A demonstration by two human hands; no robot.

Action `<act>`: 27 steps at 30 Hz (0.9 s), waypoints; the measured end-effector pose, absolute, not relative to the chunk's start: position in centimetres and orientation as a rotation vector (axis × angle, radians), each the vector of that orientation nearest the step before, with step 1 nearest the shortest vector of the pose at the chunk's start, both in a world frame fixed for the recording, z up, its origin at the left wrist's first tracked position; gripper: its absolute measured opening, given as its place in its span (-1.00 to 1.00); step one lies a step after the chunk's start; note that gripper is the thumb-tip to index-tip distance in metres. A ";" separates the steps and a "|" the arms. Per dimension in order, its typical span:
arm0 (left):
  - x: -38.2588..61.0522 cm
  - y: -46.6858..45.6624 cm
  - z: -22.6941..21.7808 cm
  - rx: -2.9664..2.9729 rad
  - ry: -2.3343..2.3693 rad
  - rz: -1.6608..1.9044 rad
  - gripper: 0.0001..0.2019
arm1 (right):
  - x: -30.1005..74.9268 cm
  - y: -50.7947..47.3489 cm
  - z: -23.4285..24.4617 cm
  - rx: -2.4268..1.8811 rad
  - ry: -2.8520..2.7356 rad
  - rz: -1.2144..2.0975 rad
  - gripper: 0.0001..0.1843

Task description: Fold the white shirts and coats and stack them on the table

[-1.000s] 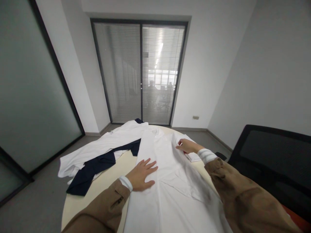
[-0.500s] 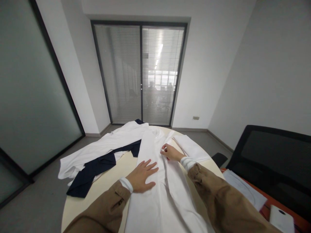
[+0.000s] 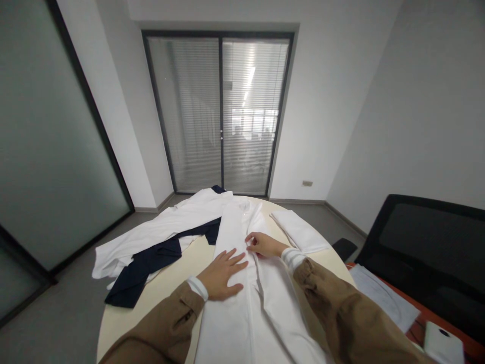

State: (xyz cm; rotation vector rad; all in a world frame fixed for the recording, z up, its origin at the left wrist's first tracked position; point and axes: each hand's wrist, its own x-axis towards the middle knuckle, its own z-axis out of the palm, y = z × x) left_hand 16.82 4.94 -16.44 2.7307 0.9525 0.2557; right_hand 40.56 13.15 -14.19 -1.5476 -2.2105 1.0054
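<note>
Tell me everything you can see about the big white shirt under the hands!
The white shirt looks like smooth, thin cotton with soft creases. It lies long and flat on the round cream table, with its collar at the far end and its bottom running out of view. One long side is folded in toward the middle, making a raised ridge. The left hand presses flat on it, and the right hand touches the folded part.
</note>
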 end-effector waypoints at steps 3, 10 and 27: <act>16.7 5.1 -16.4 2.723 0.943 0.245 -0.27 | 41.1 13.3 -14.2 -1.471 -2.276 1.143 -0.59; 16.2 5.7 -16.2 2.712 0.975 0.237 -0.26 | 42.2 13.7 -15.5 -1.171 -2.436 1.028 -0.41; 19.2 2.8 -14.5 2.852 0.592 0.444 -0.47 | 43.5 12.5 -18.3 -0.959 -2.494 0.648 -0.38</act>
